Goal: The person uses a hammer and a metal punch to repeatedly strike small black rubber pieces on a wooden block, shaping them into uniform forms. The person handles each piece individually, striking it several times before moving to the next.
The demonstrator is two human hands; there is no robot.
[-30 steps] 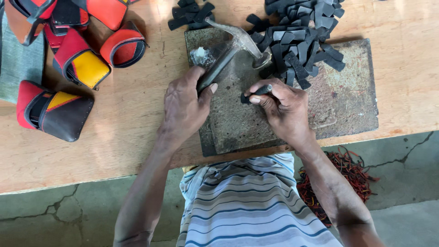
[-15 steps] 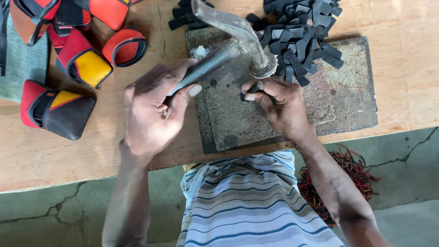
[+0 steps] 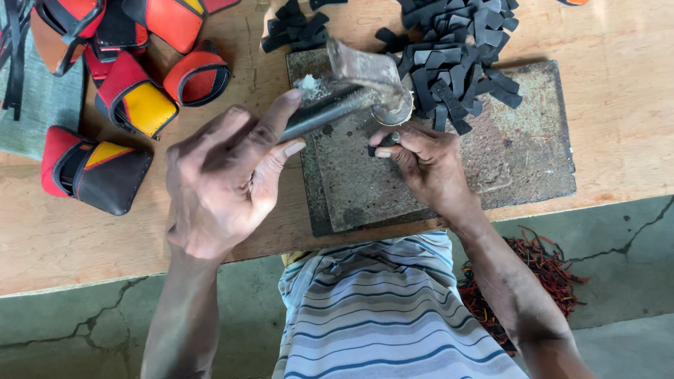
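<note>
My left hand (image 3: 225,179) is wrapped around the handle of one hammer (image 3: 351,95), whose blurred head sits over the near-left part of a single grey metal slab (image 3: 421,182). My right hand (image 3: 428,165) pinches one small black strip (image 3: 382,144) between thumb and fingertips, pressing it on the slab right under the hammer head. The slab's near edge lies almost flush with the front edge of the worktop (image 3: 105,238), so there is little room toward me; its right half is bare, and open wood runs beyond it to the right. A pile of black strips (image 3: 456,56), too many to count, overlaps the slab's far edge. At far left I count about six red, orange and yellow pouches (image 3: 95,168), crowding that corner.
</note>
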